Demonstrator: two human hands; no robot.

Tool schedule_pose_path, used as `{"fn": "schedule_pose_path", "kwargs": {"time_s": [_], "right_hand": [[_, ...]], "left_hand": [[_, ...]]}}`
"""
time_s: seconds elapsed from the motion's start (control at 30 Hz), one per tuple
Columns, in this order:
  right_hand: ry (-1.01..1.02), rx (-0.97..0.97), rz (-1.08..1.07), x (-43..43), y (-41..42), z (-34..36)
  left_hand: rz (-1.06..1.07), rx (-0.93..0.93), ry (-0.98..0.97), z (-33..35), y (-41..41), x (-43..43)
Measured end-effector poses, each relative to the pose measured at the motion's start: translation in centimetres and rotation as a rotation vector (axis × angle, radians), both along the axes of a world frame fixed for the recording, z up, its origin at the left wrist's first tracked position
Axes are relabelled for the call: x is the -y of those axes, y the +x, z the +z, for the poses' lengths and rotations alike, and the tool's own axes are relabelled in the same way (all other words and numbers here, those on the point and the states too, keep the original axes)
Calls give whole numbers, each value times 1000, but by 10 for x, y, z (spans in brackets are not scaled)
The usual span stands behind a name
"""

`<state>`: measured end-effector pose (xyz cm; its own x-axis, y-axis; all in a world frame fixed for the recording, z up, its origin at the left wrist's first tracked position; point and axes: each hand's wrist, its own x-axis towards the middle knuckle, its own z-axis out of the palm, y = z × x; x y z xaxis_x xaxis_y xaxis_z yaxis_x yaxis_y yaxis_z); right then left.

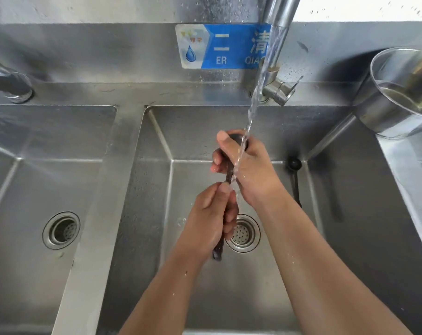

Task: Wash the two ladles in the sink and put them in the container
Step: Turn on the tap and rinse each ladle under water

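A dark ladle (229, 176) is held over the middle sink basin (265, 274) under a stream of water (249, 122) that falls from the steel tap (278, 22) at the top of the view. The ladle's handle is gripped by the left hand (211, 213), whose fingers are clenched around it, with the lower end of the handle seen sticking out below the fist, just beside the round drain strainer (243, 234). The ladle's bowl is covered by the right hand (243, 163), which is closed over it so that only a small dark curve is seen between thumb and fingers; the water is seen running over this hand. A second ladle (295, 180) is left lying in the same basin, at the back right, its round black bowl against the rear wall and its thin handle stretched toward the viewer, well apart from both hands. A steel container (383, 110) is seen at the right edge, resting on the sink's rim, with some water inside. A blue label (229, 45) is fixed to the backsplash behind the tap. To the left, a second basin (19, 180) with its own drain is seen.
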<state>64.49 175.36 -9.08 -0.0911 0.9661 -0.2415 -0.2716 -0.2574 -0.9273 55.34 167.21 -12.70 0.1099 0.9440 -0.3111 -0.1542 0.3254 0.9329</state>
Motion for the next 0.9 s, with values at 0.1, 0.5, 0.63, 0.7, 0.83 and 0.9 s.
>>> {"fn": "schedule_pose_path", "kwargs": {"time_s": [0.1, 0.5, 0.63, 0.7, 0.83, 0.9], "right_hand": [[53, -62, 2, -6, 4, 17], [76, -330, 72, -5, 18, 54], [-74, -407, 111, -3, 17, 39], [-120, -351, 123, -1, 18, 25], [-134, -315, 9, 8, 18, 5], [-79, -251, -60, 11, 17, -1]], "left_hand": [[-27, -25, 81, 0, -1, 3], [-27, 341, -80, 8, -4, 39], [11, 514, -268, 11, -13, 36], [76, 387, -250, 11, -18, 34], [32, -83, -163, 7, -26, 38], [-29, -258, -124, 3, -26, 43]]}}
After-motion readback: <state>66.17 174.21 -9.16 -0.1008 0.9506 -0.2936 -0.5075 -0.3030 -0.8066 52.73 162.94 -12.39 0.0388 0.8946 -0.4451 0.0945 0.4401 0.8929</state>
